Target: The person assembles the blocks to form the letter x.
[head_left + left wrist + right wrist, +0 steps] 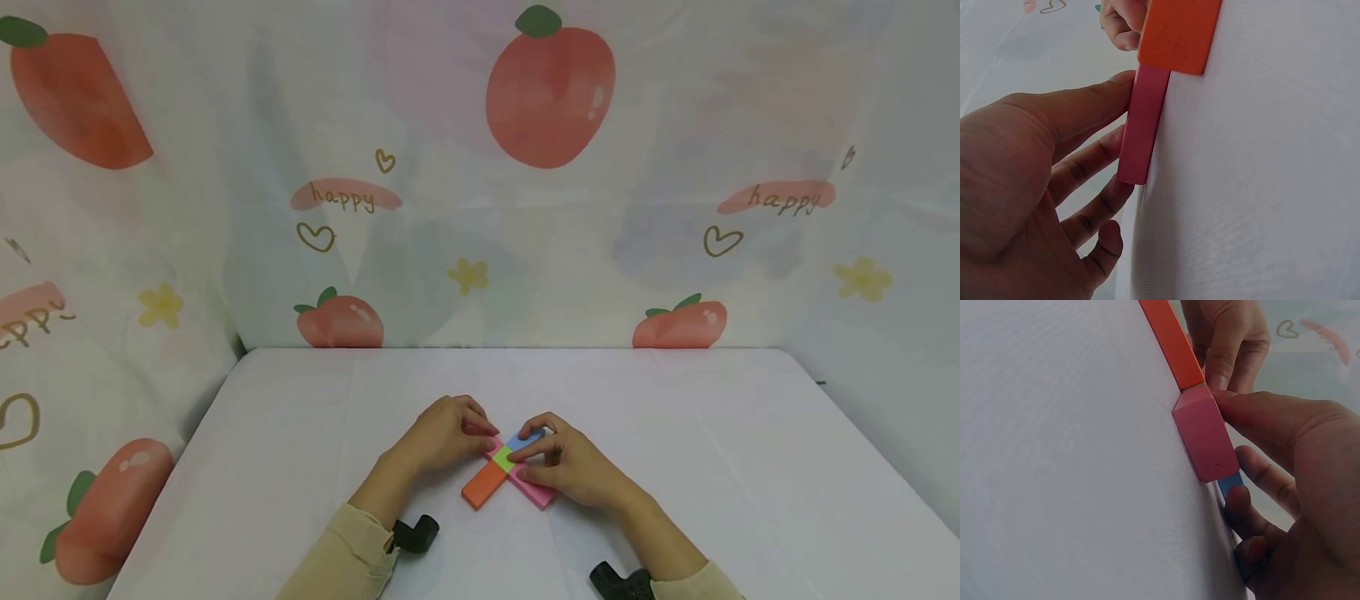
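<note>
Flat coloured blocks form a cross on the white table: an orange block (483, 484) near left, a blue block (517, 442) far right, a small green block (503, 459) at the centre and pink ones on the other two sides. My left hand (448, 433) pinches the far-left pink block (1141, 131), thumb on its near side, fingers beyond. With its thumb, my right hand (573, 462) holds the near-right pink block (1207, 437). Its index fingertip is at the green block, and another finger touches the blue one. The hands partly hide the blocks.
The white tabletop (712, 467) stretches around the hands. A fruit-patterned cloth (435, 100) hangs behind and at the left. Black wrist devices (417, 534) sit on both wrists, close to the table surface.
</note>
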`<state>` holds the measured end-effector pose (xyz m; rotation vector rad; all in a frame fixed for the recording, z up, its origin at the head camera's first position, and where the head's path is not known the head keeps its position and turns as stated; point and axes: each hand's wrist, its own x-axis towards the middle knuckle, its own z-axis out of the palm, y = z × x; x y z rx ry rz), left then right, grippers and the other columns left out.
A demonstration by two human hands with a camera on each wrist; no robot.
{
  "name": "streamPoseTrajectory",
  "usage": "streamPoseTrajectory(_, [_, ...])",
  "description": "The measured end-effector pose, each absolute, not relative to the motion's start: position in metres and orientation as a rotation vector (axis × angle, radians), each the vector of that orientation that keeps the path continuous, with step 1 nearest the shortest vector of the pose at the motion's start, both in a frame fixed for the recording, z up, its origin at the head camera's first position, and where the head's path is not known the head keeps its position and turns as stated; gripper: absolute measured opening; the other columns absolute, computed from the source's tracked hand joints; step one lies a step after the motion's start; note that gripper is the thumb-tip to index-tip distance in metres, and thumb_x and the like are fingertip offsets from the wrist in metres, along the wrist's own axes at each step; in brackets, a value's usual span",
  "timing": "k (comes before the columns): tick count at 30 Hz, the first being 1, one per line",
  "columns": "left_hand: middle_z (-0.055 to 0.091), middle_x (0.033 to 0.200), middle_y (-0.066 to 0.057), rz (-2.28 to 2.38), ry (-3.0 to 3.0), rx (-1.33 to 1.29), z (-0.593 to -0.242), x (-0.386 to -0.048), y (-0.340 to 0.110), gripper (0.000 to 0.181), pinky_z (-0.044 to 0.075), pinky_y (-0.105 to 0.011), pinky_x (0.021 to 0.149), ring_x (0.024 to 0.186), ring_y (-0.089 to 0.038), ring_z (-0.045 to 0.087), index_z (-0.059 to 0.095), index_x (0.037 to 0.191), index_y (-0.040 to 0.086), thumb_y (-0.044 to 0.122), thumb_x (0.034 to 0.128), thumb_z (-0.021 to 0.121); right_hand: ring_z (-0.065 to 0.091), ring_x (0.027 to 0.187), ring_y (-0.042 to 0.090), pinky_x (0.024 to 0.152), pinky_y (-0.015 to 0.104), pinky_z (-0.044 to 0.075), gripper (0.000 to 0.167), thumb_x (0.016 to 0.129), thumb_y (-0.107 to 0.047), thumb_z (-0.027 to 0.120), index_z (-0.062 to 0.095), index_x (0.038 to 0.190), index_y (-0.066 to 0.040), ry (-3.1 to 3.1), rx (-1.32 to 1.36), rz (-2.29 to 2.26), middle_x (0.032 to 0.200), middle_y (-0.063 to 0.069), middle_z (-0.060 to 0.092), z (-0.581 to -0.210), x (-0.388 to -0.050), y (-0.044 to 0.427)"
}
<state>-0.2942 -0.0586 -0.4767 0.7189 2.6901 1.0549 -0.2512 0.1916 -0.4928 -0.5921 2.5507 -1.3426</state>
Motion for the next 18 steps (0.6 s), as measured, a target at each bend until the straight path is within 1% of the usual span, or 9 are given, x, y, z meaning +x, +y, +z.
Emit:
streamPoseTrajectory(3, [0.066,0.103,0.015,1.054,2.69,0.715,-0.4764,-0.2944,-0.0587,0.016,0.047,-0.032,0.089,0.104,-0.01,0.058,0.084,0.106,0.025,0.029,0.0903,0.081,0.054,0.076,0.013,0.071,0.023,0.044,0.018,0.089,-0.023,0.082,0.083,0.107,-0.022,2.547,-0.599,-1.347,0.129,0.003,0.056,-0.492,-0.2506,0.1915])
streamPoseTrajectory(12, [0.067,0.103,0.015,1.058,2.682,0.725,-0.4789,-0.2952,-0.0585,0.016,0.048,-0.033,0.09,0.105,-0.01,0.058,0.084,0.106,0.025,0.029,0.0904,0.081,0.056,0.081,0.013,0.075,0.024,0.046,0.017,0.089,-0.026,0.082,0.083,0.105,-0.03,2.591,-0.574,-1.281,0.128,-0.004,0.056,-0.4899,-0.2486,0.1909])
streamPoseTrajectory(18, [0.067,0.105,0.015,1.055,2.686,0.746,-0.4786,-0.2961,-0.0587,0.015,0.049,-0.035,0.092,0.107,-0.011,0.059,0.084,0.105,0.025,0.029,0.0902,0.081,0.056,0.082,0.011,0.075,0.024,0.046,0.016,0.09,-0.025,0.081,0.083,0.106,-0.028,2.624,-0.65,-1.249,0.127,-0.003,0.056,-0.4866,-0.2482,0.1913])
